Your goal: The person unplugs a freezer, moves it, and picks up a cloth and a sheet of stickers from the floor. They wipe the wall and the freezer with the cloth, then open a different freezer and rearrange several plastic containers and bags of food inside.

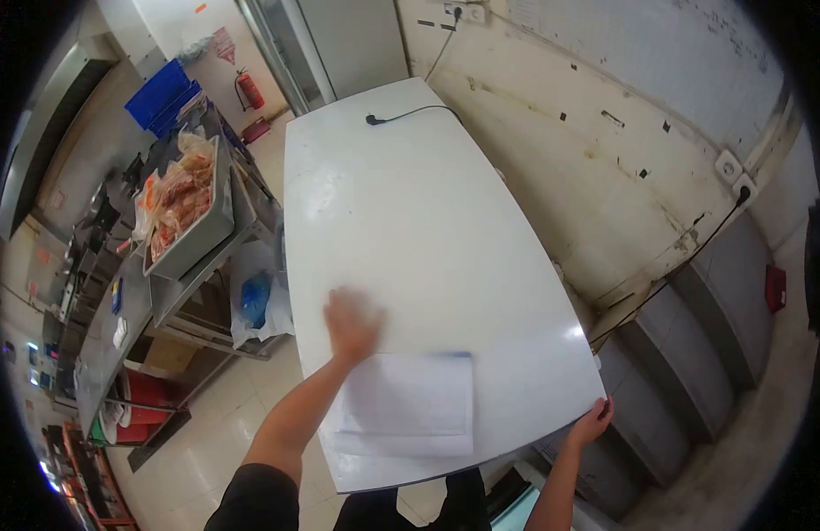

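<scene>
A large white table (419,230) fills the middle of the view. Over its near left part, my left hand (350,326) is blurred by motion, its fingers stretched out flat with nothing visible in them. Just below that hand lie white paper sheets (406,403), stacked, with a darker edge along the top right. My right hand (592,422) is closed around the table's near right corner, fingers curled at the edge.
A black plug and cord (401,116) lie at the table's far end. To the left, a metal bench carries a tray (193,252) with bagged food. Grey steps (684,345) rise on the right beside a stained wall (596,150). A fire extinguisher (250,90) hangs at the back.
</scene>
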